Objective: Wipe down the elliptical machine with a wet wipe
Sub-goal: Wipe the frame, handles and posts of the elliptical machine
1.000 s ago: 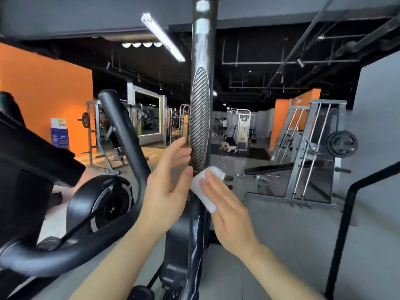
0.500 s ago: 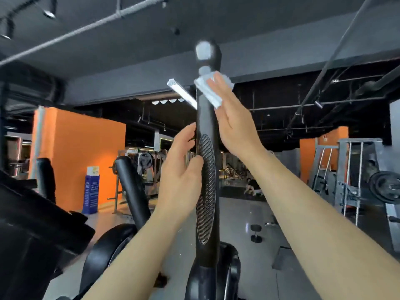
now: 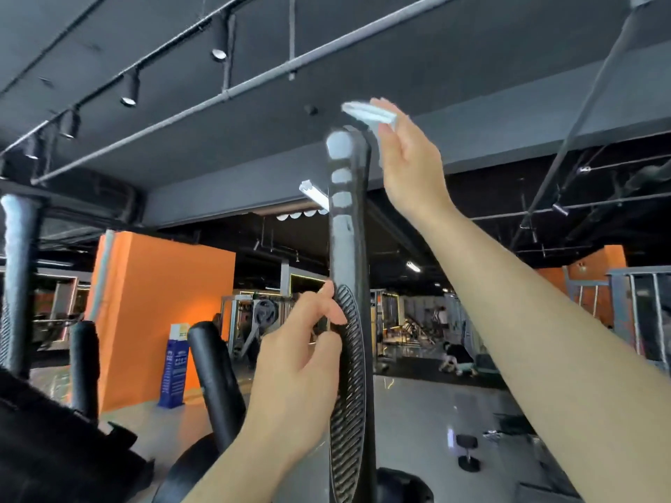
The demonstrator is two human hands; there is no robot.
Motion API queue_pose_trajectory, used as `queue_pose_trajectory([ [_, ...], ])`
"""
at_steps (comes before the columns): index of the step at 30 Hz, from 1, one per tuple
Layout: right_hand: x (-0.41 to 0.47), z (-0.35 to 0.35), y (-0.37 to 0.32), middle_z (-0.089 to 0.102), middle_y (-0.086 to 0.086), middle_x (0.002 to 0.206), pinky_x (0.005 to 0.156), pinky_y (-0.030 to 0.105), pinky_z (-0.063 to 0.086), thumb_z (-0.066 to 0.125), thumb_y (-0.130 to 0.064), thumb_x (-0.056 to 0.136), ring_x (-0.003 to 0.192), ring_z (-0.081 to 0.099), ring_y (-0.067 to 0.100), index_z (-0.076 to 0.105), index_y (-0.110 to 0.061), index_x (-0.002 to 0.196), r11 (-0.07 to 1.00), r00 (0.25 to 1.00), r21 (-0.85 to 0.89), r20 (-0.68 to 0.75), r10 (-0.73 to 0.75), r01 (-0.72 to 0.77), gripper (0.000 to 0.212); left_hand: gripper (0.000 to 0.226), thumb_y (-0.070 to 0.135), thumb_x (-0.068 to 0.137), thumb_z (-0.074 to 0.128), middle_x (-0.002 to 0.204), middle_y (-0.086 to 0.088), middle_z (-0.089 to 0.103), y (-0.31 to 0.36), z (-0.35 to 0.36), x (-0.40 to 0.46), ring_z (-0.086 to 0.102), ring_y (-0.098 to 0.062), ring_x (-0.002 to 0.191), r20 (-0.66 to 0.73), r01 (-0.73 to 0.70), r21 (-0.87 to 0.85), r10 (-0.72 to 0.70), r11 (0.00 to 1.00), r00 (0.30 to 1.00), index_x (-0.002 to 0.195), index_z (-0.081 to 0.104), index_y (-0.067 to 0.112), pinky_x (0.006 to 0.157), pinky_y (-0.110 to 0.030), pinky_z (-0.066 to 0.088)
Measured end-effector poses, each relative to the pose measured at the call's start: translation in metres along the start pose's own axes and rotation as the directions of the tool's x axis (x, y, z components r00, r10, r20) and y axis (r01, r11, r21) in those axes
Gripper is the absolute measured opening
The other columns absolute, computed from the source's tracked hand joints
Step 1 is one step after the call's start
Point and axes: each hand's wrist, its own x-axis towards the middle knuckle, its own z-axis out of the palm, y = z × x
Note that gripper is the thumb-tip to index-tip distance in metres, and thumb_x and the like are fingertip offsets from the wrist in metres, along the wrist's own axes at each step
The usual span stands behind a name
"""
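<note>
Right hand [image 3: 406,165], fingers straight, presses wet wipe [image 3: 368,116] at handlebar [image 3: 348,248] top; left hand [image 3: 301,361] grips ribbed section below.

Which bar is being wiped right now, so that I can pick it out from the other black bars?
Start at the orange wall, then look right to the tall upright bar in mid-frame. It alone has a ribbed oval grip and pale patches near its top, where the right hand holds the white wipe; the left hand steadies it lower down.
</note>
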Motion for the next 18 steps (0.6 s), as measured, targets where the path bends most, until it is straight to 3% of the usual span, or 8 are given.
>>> queue_pose_trajectory([
  [2, 0.013, 0.008, -0.005, 0.059, -0.039, 0.107, 0.089, -0.003, 0.03, 0.032, -0.022, 0.105, 0.104, 0.046, -0.025, 0.058, -0.047, 0.107, 1.0, 0.997, 0.001, 0.074, 0.018, -0.018, 0.036, 0.035, -0.004, 0.089, 0.045, 0.12, 0.025, 0.064, -0.004, 0.0, -0.003, 0.051, 0.012, 0.064, -0.08, -0.053, -0.011, 0.052, 0.999, 0.995, 0.081, 0.056, 0.029, 0.07, -0.023, 0.045],
  [4, 0.011, 0.014, -0.008, 0.058, -0.046, 0.089, 0.083, -0.004, 0.031, 0.031, -0.02, 0.103, 0.095, 0.047, -0.028, 0.058, -0.051, 0.091, 0.996, 0.997, 0.069, 0.06, 0.045, -0.049, 0.043, 0.022, 0.011, 0.084, 0.054, 0.126, 0.015, 0.064, -0.001, -0.001, -0.001, 0.057, 0.004, 0.073, -0.022, 0.015, -0.05, -0.016, 0.999, 1.0, 0.089, 0.062, 0.031, 0.08, -0.03, 0.048],
  [6, 0.003, 0.022, -0.002, 0.06, -0.042, 0.099, 0.093, 0.004, 0.035, 0.031, -0.018, 0.101, 0.104, 0.049, -0.022, 0.064, -0.048, 0.097, 0.992, 0.999, 0.117, 0.007, 0.054, -0.054, 0.045, 0.021, 0.017, 0.082, 0.056, 0.123, 0.009, 0.067, 0.0, -0.005, 0.007, 0.065, -0.004, 0.09, 0.017, 0.063, -0.088, -0.062, 0.994, 0.998, 0.097, 0.064, 0.029, 0.09, -0.034, 0.052],
  [9, -0.009, 0.033, 0.008, 0.061, -0.026, 0.121, 0.105, 0.014, 0.035, 0.031, -0.018, 0.102, 0.116, 0.048, -0.013, 0.063, -0.031, 0.123, 0.991, 0.996, 0.137, -0.094, 0.006, 0.007, 0.04, 0.032, -0.004, 0.094, 0.036, 0.103, 0.028, 0.069, 0.007, -0.008, -0.008, 0.053, -0.007, 0.085, -0.038, -0.08, -0.048, 0.078, 0.996, 0.996, 0.095, 0.055, 0.022, 0.086, -0.039, 0.047],
  [12, -0.021, 0.032, 0.012, 0.064, -0.018, 0.101, 0.084, 0.002, 0.041, 0.033, -0.016, 0.105, 0.09, 0.057, -0.008, 0.057, -0.018, 0.132, 0.994, 0.989, 0.109, -0.149, 0.004, 0.013, 0.036, 0.037, -0.006, 0.093, 0.033, 0.101, 0.028, 0.069, 0.009, -0.008, -0.02, 0.045, -0.013, 0.089, -0.038, -0.111, -0.04, 0.109, 0.993, 0.993, 0.088, 0.052, 0.026, 0.087, -0.047, 0.046],
  [14, -0.034, 0.027, 0.014, 0.062, -0.009, 0.081, 0.064, 0.012, 0.045, 0.034, -0.012, 0.104, 0.069, 0.057, 0.005, 0.054, -0.016, 0.136, 0.998, 0.988, 0.04, -0.146, -0.046, 0.052, 0.038, 0.039, -0.006, 0.093, 0.034, 0.101, 0.027, 0.07, 0.007, -0.009, -0.014, 0.047, -0.013, 0.088, -0.055, -0.093, -0.023, 0.091, 0.995, 0.994, 0.085, 0.053, 0.027, 0.088, -0.049, 0.049],
  [16, -0.052, 0.024, 0.016, 0.048, -0.015, 0.065, 0.053, 0.012, 0.036, 0.036, -0.008, 0.102, 0.055, 0.05, 0.0, 0.051, -0.016, 0.139, 0.994, 0.989, -0.053, -0.103, -0.104, 0.099, 0.04, 0.042, -0.004, 0.093, 0.034, 0.103, 0.029, 0.068, 0.012, -0.008, -0.016, 0.055, -0.007, 0.085, -0.056, -0.083, -0.046, 0.08, 0.995, 0.995, 0.082, 0.055, 0.031, 0.097, -0.053, 0.047],
  [18, -0.075, 0.022, 0.019, 0.045, -0.021, 0.066, 0.052, 0.008, 0.035, 0.038, -0.007, 0.101, 0.054, 0.05, -0.005, 0.05, -0.018, 0.139, 0.987, 0.99, -0.09, -0.042, -0.135, 0.13, 0.041, 0.043, -0.004, 0.094, 0.033, 0.104, 0.031, 0.068, 0.014, -0.008, -0.018, 0.061, 0.008, 0.095, -0.056, -0.061, -0.102, 0.056, 0.993, 0.997, 0.083, 0.057, 0.031, 0.102, -0.048, 0.046],
])
